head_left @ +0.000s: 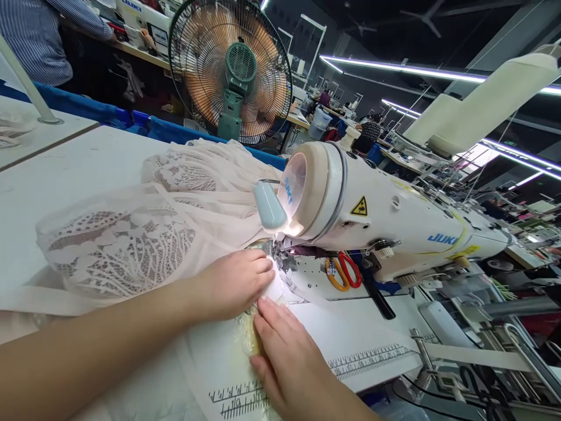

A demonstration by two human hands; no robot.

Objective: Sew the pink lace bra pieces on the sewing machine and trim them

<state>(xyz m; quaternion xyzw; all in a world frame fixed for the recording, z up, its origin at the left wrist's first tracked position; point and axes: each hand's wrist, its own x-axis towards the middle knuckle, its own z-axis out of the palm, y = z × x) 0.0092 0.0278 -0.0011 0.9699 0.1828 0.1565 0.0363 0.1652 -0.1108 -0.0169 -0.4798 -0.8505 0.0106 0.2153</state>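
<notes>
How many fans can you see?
2. A big standing fan is behind the table, past the lace fabric. A ceiling fan hangs high up in the dark. More may be hidden farther back.

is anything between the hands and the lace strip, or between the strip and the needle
Nothing visible. Both the left hand and right hand press directly on the lace strip, which runs unobstructed to the needle area under the sewing machine.

Both hands press pale fabric (210, 204) flat: left hand (236, 283) at the needle's nine o'clock, right hand (291, 356) at six o'clock.
</notes>
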